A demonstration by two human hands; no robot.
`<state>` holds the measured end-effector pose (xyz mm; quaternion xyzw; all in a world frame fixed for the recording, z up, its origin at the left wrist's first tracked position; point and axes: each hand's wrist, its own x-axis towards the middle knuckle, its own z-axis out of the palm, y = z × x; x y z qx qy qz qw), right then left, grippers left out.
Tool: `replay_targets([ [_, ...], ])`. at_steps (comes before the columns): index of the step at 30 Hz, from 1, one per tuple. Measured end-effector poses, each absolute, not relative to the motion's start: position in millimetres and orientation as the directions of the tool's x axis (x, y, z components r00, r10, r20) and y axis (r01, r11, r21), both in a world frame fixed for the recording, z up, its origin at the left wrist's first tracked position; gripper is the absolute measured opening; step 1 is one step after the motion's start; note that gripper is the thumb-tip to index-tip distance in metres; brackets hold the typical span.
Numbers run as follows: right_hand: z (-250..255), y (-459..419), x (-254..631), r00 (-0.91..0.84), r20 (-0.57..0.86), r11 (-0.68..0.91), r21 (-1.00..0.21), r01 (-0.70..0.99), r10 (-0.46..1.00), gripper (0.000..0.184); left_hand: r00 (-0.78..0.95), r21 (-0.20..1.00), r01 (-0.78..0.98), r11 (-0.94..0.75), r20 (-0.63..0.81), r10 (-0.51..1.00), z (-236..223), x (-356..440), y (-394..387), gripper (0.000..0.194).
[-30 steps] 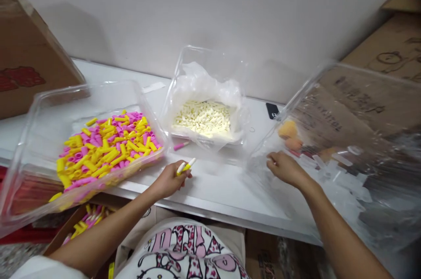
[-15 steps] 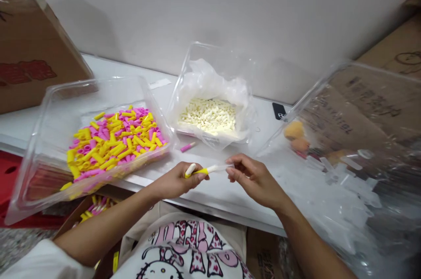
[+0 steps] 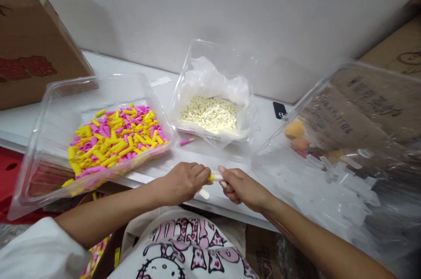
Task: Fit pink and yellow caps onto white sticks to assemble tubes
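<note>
Moved: right hand [image 3: 240,187] closed in against left hand [image 3: 186,181].
Item: short yellow-and-white stick [image 3: 215,177].
Position: pinched between both hands' fingertips.

At far left we see a brown cardboard box [image 3: 29,46] with a red print. Near it on the white table [image 3: 108,66] sits a clear tray [image 3: 66,94] of yellow and pink caps [image 3: 115,134]. A loose pink cap [image 3: 187,141] lies right of it. Farther right we find a black phone [image 3: 279,110]. At near centre is a printed shirt [image 3: 184,252].
</note>
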<state>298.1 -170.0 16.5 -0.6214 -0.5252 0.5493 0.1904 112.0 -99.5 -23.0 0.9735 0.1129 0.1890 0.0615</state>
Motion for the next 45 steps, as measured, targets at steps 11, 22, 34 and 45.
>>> replay_targets([
  [11,5.7,-191.6,362.9,0.120,-0.307,-0.234,-0.368,0.900,0.944,0.034,0.793,0.295,0.566,-0.770,0.063,0.606,-113.7,133.8,-69.5,0.034],
  [22,-12.7,-167.1,469.0,0.389,-0.385,-0.204,0.440,0.875,0.837,0.029,0.603,0.730,0.517,-0.448,0.061,0.795,-92.6,129.9,-66.9,0.019],
  [34,24.1,-176.5,465.3,0.372,-0.173,-0.316,0.281,0.906,0.912,0.035,0.777,0.951,0.281,-0.132,-0.145,0.613,-53.0,120.0,-83.2,0.031],
  [45,19.5,-165.6,317.4,0.174,0.063,0.001,-0.942,0.337,0.983,0.027,0.881,0.984,0.171,0.044,-0.173,0.440,-30.0,121.1,-94.4,0.048],
])
